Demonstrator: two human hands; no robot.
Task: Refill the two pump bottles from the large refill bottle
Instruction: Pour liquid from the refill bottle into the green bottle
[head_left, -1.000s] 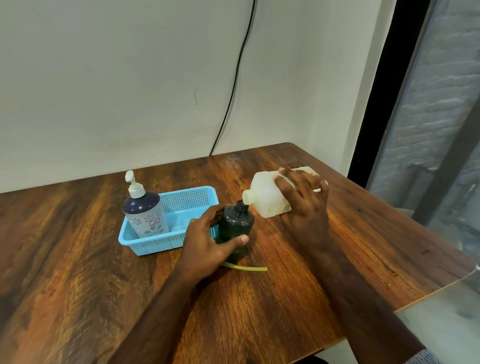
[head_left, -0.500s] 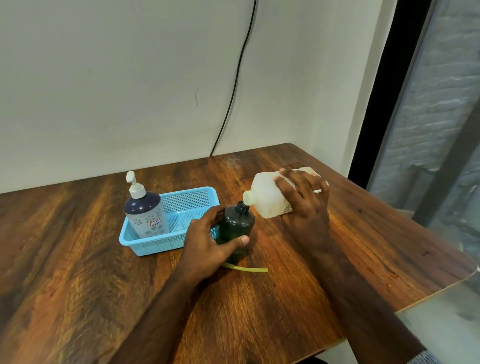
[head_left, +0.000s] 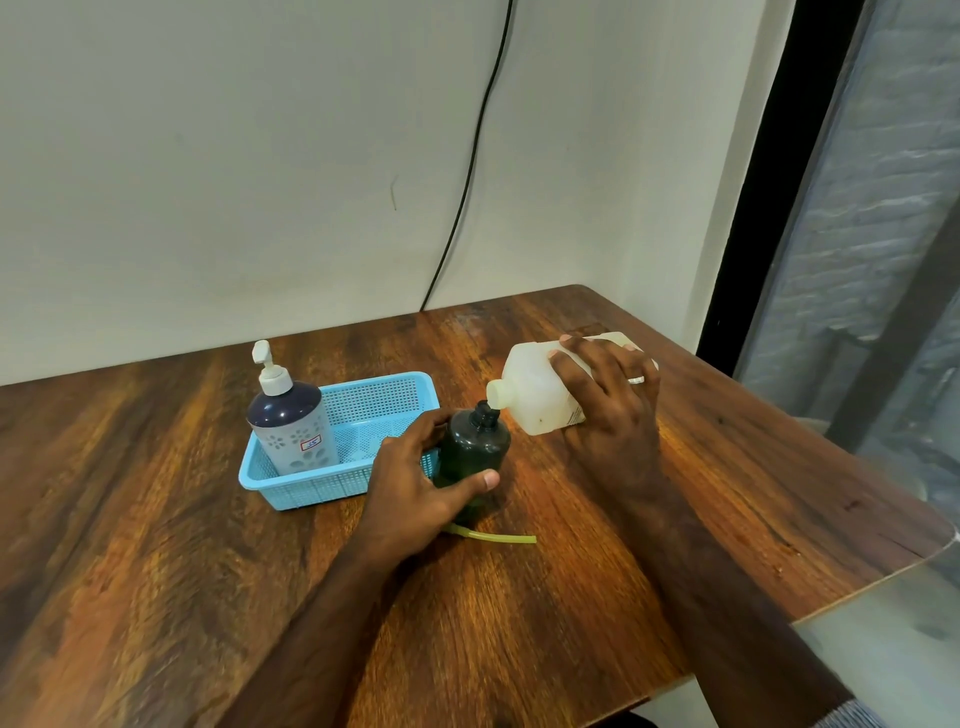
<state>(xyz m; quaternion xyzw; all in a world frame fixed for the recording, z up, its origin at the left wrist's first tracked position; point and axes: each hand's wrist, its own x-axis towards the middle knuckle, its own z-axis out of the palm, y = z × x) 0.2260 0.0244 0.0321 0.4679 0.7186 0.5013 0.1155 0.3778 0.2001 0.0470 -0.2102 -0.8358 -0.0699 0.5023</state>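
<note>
A dark green pump bottle (head_left: 471, 441) stands on the wooden table (head_left: 156, 545) with its pump off and its neck bare. My left hand (head_left: 415, 483) grips its body from the left. My right hand (head_left: 608, 400) holds the large white refill bottle (head_left: 530, 395), tipped on its side with its open mouth just over the green bottle's neck. A second pump bottle (head_left: 291, 421), dark blue on top with a white pump, stands in the left end of a light blue basket (head_left: 332, 483).
A yellowish dip tube (head_left: 493, 536) lies on the table in front of the green bottle, partly under my left hand. A black cable (head_left: 467, 171) hangs down the wall behind. The table's right edge (head_left: 883, 587) is close to my right arm.
</note>
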